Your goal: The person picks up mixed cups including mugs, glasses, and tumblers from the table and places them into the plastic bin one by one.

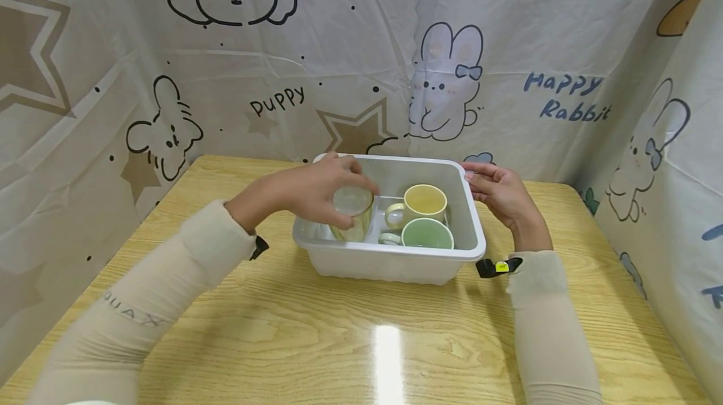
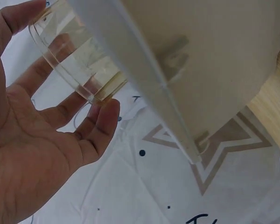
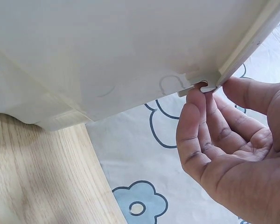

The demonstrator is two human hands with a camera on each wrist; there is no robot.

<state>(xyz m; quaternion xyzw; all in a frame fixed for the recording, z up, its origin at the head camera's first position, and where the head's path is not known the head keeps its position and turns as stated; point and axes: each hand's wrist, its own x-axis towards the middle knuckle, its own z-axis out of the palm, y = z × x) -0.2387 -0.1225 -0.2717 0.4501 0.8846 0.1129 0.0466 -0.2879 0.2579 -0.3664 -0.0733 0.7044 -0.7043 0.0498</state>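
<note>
In the head view, a white plastic basin (image 1: 390,265) stands on the wooden table. My left hand (image 1: 316,188) holds a clear, yellowish glass (image 1: 361,223) by its rim, at the basin's left side; the left wrist view shows the thumb and fingers spread around that glass (image 2: 79,56). A yellow mug (image 1: 425,201) and a green mug (image 1: 427,234) sit in the right half of the basin, handles to the left. My right hand (image 1: 503,194) pinches the basin's right rim near the far corner; in the right wrist view its fingertips (image 3: 194,100) touch the rim's underside.
The wooden table (image 1: 316,342) runs up to a printed cloth (image 1: 350,47) that hangs behind and at both sides. Dark wrist straps (image 1: 497,267) sit at the sleeve cuffs. Bare wood shows in front of the basin.
</note>
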